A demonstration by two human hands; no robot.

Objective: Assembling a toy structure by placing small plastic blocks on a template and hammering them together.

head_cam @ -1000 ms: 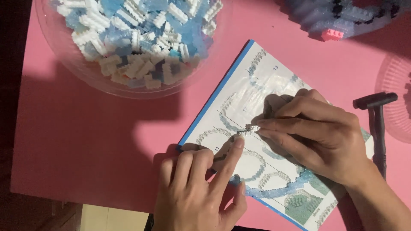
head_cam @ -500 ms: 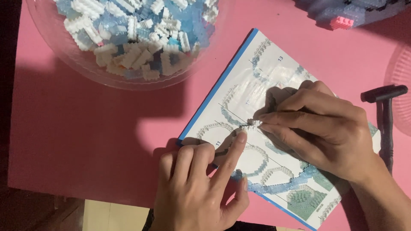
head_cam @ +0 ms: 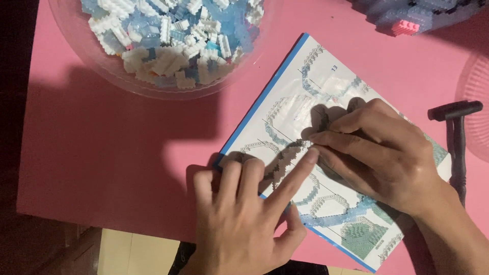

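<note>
Both hands are meeting on the instruction sheet (head_cam: 326, 168) — right hand (head_cam: 387, 158) pinching a tiny, light, easily dropped brick, left hand (head_cam: 244, 219) spread flat with its fingertip steadying it.

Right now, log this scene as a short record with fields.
Surface: pink table
Left hand: flat on instruction sheet, forefinger stretched toward right hand's fingertips
Right hand: fingertips pinched together over the sheet; anything held is too small to tell
Bowl: clear, holds small white and pale blue bricks
Right edge: black hammer-like tool
Top right: partly built brick model
</note>
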